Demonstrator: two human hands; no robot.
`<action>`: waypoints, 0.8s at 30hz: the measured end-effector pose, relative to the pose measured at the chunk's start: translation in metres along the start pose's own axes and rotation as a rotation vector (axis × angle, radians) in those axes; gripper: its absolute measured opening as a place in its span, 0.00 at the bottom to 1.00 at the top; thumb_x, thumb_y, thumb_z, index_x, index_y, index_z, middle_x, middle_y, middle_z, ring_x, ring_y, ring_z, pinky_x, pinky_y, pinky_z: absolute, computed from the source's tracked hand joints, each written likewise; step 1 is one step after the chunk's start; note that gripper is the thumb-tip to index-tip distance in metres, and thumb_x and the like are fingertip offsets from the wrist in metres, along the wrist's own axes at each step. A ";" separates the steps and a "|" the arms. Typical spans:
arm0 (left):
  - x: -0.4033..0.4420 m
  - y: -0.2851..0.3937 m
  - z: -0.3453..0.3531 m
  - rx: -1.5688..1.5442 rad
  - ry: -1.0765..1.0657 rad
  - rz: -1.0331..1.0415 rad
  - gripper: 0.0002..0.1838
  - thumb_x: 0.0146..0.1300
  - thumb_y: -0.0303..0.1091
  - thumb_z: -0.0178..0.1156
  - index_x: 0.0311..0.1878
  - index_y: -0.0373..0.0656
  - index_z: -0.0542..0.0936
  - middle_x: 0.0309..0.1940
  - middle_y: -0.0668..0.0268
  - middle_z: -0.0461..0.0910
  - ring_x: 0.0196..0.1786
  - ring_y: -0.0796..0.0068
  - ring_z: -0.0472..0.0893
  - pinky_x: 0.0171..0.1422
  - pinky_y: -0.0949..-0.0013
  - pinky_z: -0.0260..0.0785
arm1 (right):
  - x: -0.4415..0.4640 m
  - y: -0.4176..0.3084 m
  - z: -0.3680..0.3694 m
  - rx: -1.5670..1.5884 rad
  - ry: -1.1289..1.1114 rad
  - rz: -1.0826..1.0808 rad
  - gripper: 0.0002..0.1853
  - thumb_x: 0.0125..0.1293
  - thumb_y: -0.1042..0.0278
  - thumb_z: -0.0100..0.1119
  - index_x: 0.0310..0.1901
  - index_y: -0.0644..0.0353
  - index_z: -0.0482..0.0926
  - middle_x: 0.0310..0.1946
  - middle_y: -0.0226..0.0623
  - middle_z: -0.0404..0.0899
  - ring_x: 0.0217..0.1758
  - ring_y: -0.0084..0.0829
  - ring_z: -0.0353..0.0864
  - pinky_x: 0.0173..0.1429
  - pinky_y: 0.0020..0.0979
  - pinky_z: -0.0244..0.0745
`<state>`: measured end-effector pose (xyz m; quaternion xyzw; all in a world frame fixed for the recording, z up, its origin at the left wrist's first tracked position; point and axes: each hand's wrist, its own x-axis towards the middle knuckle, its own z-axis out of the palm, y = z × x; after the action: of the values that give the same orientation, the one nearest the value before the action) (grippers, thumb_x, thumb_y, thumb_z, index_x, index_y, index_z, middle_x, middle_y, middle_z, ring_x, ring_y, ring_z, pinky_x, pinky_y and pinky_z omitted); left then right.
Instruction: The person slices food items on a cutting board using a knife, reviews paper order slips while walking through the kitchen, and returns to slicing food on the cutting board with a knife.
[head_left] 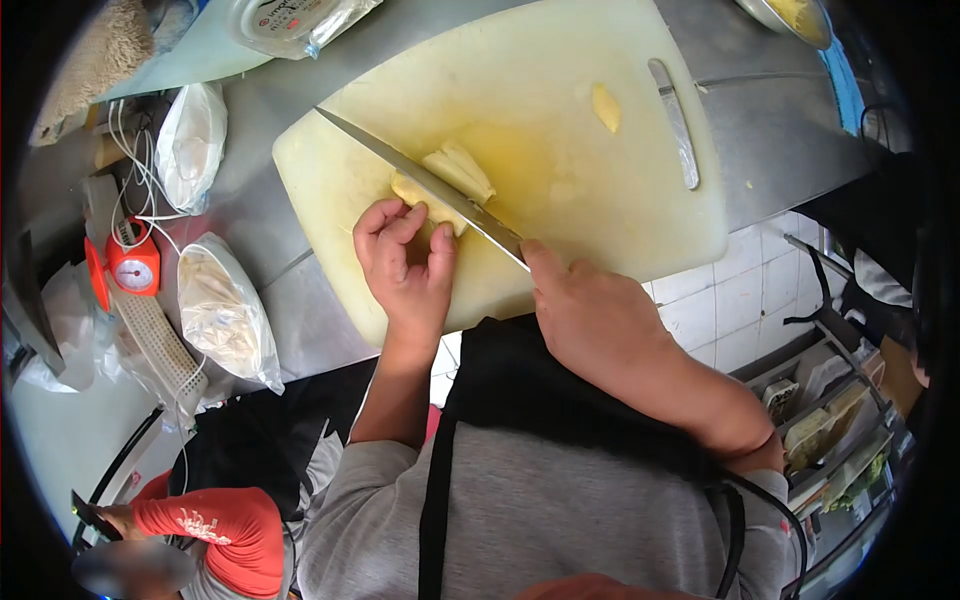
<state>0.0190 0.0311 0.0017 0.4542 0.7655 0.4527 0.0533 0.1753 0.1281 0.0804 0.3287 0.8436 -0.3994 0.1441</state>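
Observation:
A large white cutting board (560, 60), stained yellow near its middle, lies on a metal counter. My right hand (590, 310) is closed round the handle end of a long knife (400, 162), whose blade points to the upper left. On the board, the blade lies across a pale yellow food piece (408, 189), with cut slices (459, 168) on its far side. The curled fingertips of my left hand (405, 260) press on the near side of the piece, close to the blade. A separate yellow piece (606, 107) lies toward the board's right.
At the left are two plastic-bagged bundles (192, 148) (222, 310), a red dial scale (133, 270) and white cables. A metal bowl (800, 18) stands at the upper right. Another person in a red top (230, 530) is at the lower left. Shelves (830, 430) stand at the right.

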 end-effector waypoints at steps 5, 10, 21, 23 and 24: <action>0.000 -0.001 0.002 -0.037 0.036 -0.018 0.15 0.46 0.19 0.65 0.39 0.36 0.76 0.47 0.58 0.68 0.46 0.67 0.72 0.50 0.69 0.68 | -0.006 0.000 0.002 0.034 0.090 -0.028 0.15 0.57 0.73 0.46 0.48 0.63 0.66 0.24 0.48 0.76 0.26 0.46 0.79 0.30 0.43 0.75; -0.001 -0.006 0.004 -0.054 0.074 0.001 0.15 0.44 0.19 0.66 0.37 0.36 0.75 0.46 0.57 0.69 0.44 0.65 0.73 0.49 0.68 0.68 | -0.023 -0.009 0.000 -0.037 0.068 0.032 0.19 0.59 0.69 0.51 0.52 0.58 0.66 0.23 0.44 0.75 0.23 0.44 0.77 0.25 0.41 0.74; 0.000 -0.005 0.005 -0.048 0.064 0.025 0.15 0.43 0.19 0.66 0.36 0.36 0.74 0.44 0.57 0.70 0.45 0.64 0.73 0.48 0.67 0.68 | -0.027 -0.003 0.006 -0.112 0.203 -0.071 0.16 0.58 0.70 0.49 0.50 0.60 0.68 0.17 0.40 0.72 0.16 0.37 0.77 0.17 0.36 0.71; 0.000 -0.006 0.004 -0.042 0.060 0.025 0.15 0.43 0.19 0.66 0.36 0.36 0.74 0.44 0.57 0.70 0.44 0.64 0.73 0.48 0.67 0.68 | -0.026 -0.003 0.006 -0.119 0.203 -0.073 0.16 0.58 0.70 0.49 0.50 0.61 0.68 0.17 0.41 0.72 0.16 0.37 0.77 0.17 0.36 0.71; 0.000 -0.006 0.004 -0.039 0.058 0.024 0.15 0.43 0.19 0.66 0.36 0.36 0.74 0.44 0.57 0.70 0.44 0.64 0.73 0.49 0.67 0.68 | -0.026 -0.003 0.005 -0.109 0.194 -0.074 0.16 0.58 0.71 0.49 0.49 0.61 0.68 0.17 0.41 0.72 0.16 0.38 0.77 0.18 0.36 0.71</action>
<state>0.0172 0.0323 -0.0055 0.4492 0.7522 0.4809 0.0344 0.1924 0.1110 0.0920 0.3261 0.8857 -0.3241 0.0645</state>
